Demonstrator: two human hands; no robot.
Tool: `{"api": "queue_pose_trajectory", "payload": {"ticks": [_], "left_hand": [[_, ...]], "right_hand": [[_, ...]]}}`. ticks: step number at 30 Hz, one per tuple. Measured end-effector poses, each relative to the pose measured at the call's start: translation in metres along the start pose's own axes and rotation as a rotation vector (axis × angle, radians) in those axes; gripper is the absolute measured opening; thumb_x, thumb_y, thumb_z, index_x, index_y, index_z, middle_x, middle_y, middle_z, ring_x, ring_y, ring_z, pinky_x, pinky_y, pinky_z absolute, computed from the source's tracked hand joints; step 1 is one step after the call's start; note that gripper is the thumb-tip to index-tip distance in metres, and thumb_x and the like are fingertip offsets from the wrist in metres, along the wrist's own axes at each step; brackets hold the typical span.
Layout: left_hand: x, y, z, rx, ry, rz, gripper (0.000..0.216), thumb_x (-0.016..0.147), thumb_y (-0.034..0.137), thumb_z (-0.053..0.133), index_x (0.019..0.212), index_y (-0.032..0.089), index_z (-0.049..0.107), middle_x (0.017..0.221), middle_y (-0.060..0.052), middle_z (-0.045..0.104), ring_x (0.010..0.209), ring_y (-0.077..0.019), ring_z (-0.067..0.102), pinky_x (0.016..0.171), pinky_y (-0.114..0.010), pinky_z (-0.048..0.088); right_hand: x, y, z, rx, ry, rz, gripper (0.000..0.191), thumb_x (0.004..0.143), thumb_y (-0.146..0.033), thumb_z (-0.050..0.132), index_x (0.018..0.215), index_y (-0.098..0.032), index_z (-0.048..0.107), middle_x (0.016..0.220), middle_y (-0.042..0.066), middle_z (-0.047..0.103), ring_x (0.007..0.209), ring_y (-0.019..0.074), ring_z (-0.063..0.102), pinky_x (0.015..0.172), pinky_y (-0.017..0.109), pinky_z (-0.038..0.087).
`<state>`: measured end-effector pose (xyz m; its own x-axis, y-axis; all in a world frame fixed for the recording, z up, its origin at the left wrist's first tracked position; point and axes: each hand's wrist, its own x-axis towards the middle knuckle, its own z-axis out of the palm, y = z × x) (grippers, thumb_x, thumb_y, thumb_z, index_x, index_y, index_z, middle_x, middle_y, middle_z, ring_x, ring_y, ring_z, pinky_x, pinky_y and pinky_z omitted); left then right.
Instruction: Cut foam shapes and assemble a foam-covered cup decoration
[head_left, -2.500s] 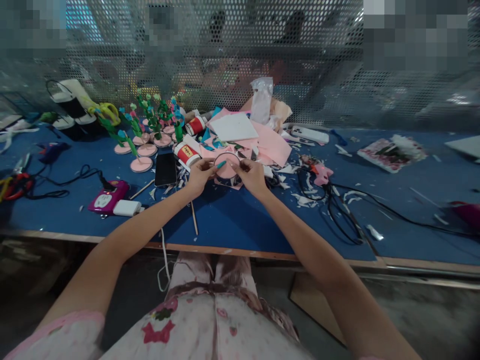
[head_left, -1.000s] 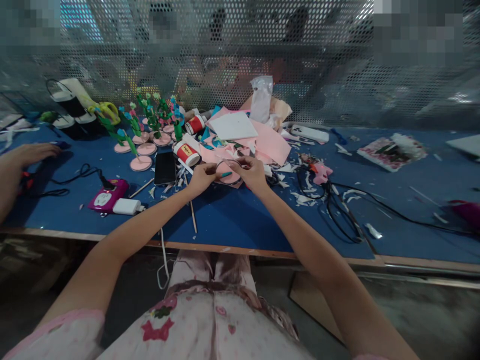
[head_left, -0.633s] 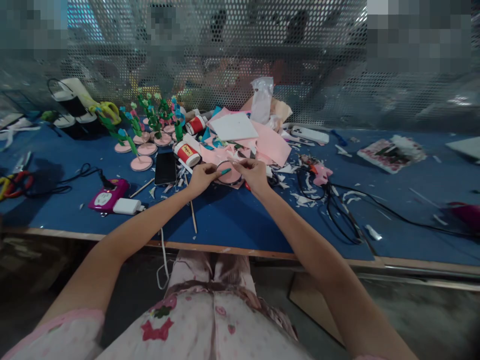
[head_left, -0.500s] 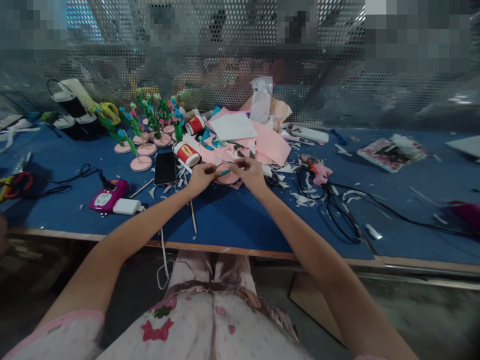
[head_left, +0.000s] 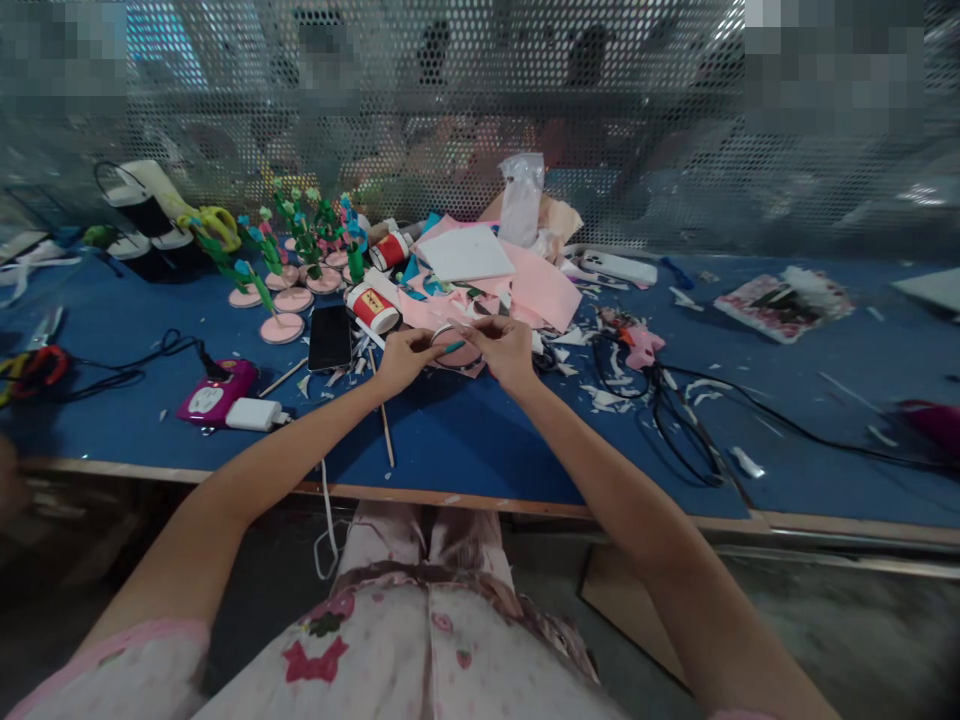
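Head view: pink disc (head_left: 463, 357) in middle of frame, between both hands, about same nearness. Round, no long side. Left hand (head_left: 406, 358) pinches left edge, thumb on top. Right hand (head_left: 508, 350) narrow at right edge; can't tell what it pinches. Just above left hand, bottle (head_left: 375, 308) lies tipped, insides hidden.

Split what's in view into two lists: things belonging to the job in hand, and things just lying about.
Seemingly part of the job:
pink disc, held by the left hand, with the right hand at its edge
green-stemmed flowers on round pink bases

Probably just lying about:
black phone
white phone
purple device
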<state>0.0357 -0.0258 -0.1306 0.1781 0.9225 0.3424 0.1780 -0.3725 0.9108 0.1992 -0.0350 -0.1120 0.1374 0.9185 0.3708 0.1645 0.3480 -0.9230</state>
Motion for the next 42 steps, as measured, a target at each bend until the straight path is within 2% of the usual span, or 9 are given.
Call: {"api": "queue_pose_trajectory", "payload": {"ticks": [4,8,14,19,24,29,35,42], "left_hand": [[0.002,0.0,0.001,-0.09,0.035,-0.064,0.032,0.061,0.041,0.073,0.059,0.013,0.058,0.052,0.005,0.048,0.05,-0.0065,0.042,0.047,-0.02,0.034],[0.005,-0.006,0.0,-0.179,0.039,-0.126,0.035,0.062,0.04,0.073,0.054,0.015,0.05,0.05,0.006,0.042,0.048,-0.0064,0.043,0.047,-0.02,0.038],[0.003,-0.001,0.002,-0.258,0.033,-0.174,0.032,0.061,0.035,0.076,0.059,0.014,0.052,0.052,0.006,0.045,0.049,-0.0067,0.048,0.051,-0.021,0.046],[0.002,0.004,0.003,-0.329,-0.01,-0.268,0.033,0.056,0.033,0.08,0.069,0.013,0.058,0.055,0.004,0.057,0.05,-0.0094,0.058,0.053,-0.023,0.051],[0.003,0.005,0.004,-0.342,0.011,-0.277,0.035,0.052,0.031,0.082,0.069,0.012,0.058,0.055,0.004,0.059,0.048,-0.0089,0.058,0.051,-0.022,0.051],[0.002,0.006,0.004,-0.385,0.02,-0.304,0.035,0.056,0.034,0.081,0.071,0.013,0.057,0.055,0.005,0.058,0.05,-0.0095,0.059,0.053,-0.023,0.053],[0.004,-0.001,0.002,-0.334,0.004,-0.255,0.039,0.048,0.031,0.084,0.069,0.012,0.057,0.055,0.004,0.059,0.05,-0.0094,0.059,0.052,-0.023,0.051],[0.004,0.0,0.003,-0.303,0.028,-0.233,0.036,0.053,0.031,0.081,0.07,0.013,0.055,0.055,0.006,0.057,0.051,-0.0087,0.057,0.052,-0.022,0.05]], "right_hand": [[0.002,0.005,0.001,0.017,-0.043,-0.008,0.036,0.063,-0.051,0.069,0.064,-0.016,0.059,0.058,-0.001,0.054,0.055,0.0091,0.045,0.052,0.024,0.035],[0.005,0.01,0.0,-0.096,-0.062,-0.032,0.042,0.06,-0.054,0.069,0.055,-0.017,0.049,0.051,-0.005,0.04,0.052,0.0074,0.036,0.05,0.024,0.028],[0.008,0.019,-0.002,-0.135,-0.039,0.033,0.045,0.061,-0.055,0.066,0.05,-0.018,0.044,0.048,-0.006,0.034,0.049,0.0063,0.029,0.047,0.024,0.022],[0.008,0.021,-0.002,-0.122,-0.011,0.09,0.045,0.059,-0.056,0.066,0.05,-0.018,0.045,0.048,-0.005,0.035,0.048,0.0063,0.029,0.045,0.024,0.022],[0.006,0.016,0.0,-0.118,-0.003,0.099,0.044,0.058,-0.054,0.068,0.049,-0.017,0.045,0.048,-0.006,0.034,0.048,0.0058,0.028,0.045,0.023,0.022],[0.004,0.013,0.0,-0.097,0.024,0.125,0.043,0.06,-0.053,0.066,0.049,-0.019,0.043,0.047,-0.005,0.035,0.047,0.0064,0.03,0.045,0.023,0.024],[0.003,0.01,0.001,-0.097,0.009,0.121,0.044,0.057,-0.054,0.069,0.048,-0.018,0.045,0.045,-0.005,0.038,0.046,0.0059,0.031,0.045,0.023,0.025],[0.0,0.007,0.004,-0.043,0.038,0.139,0.045,0.058,-0.056,0.069,0.05,-0.018,0.047,0.046,-0.004,0.042,0.046,0.007,0.036,0.044,0.023,0.029]]}}
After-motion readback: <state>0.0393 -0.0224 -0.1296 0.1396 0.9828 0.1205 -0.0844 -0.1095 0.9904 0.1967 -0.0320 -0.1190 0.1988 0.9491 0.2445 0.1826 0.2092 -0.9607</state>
